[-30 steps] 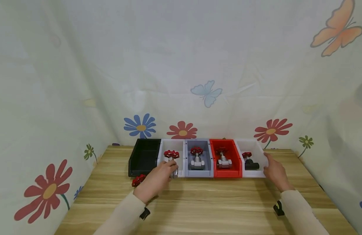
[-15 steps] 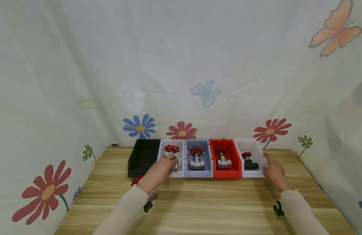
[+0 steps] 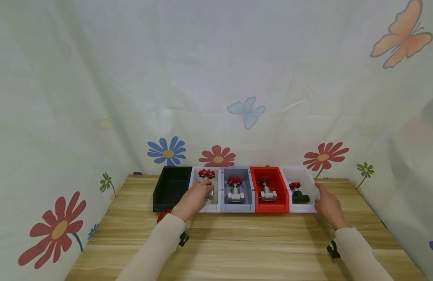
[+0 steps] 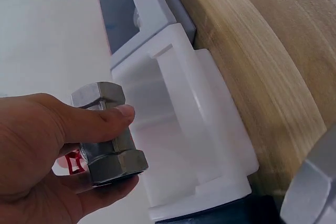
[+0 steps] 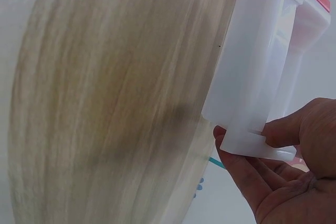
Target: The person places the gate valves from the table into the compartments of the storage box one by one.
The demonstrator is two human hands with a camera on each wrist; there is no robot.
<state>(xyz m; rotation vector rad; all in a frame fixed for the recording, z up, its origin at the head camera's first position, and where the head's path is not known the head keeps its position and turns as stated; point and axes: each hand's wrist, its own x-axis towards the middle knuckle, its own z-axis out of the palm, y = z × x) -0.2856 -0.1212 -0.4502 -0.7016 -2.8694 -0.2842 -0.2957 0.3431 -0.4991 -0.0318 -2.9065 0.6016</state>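
My left hand [image 3: 192, 200] grips the metal body of a gate valve [image 4: 116, 165] with a red handwheel, thumb across it between the two hex ends. In the head view the valve is over the white bin [image 3: 217, 207] second from the left, its handwheel toward the back. The left wrist view shows the valve beside that bin's opening. At the far right of the row, my right hand [image 3: 329, 206] pinches the outer wall of another white bin [image 5: 257, 77], thumb inside the rim and fingers outside. That bin holds a dark grey valve [image 3: 300, 197] with a small red handwheel.
A black bin [image 3: 171, 206] ends the row at left. The grey bin [image 3: 237, 207] and red bin [image 3: 272, 207] each hold a metal valve. Another valve, its red handwheel [image 3: 163, 216] showing, lies on the wooden table, partly hidden by my left forearm. A flowered curtain [image 3: 188, 97] hangs behind.
My left hand has moved the valve back, farther over the white bin; its handwheel is now near the bin's back edge. My right hand keeps its hold on the right-end bin.
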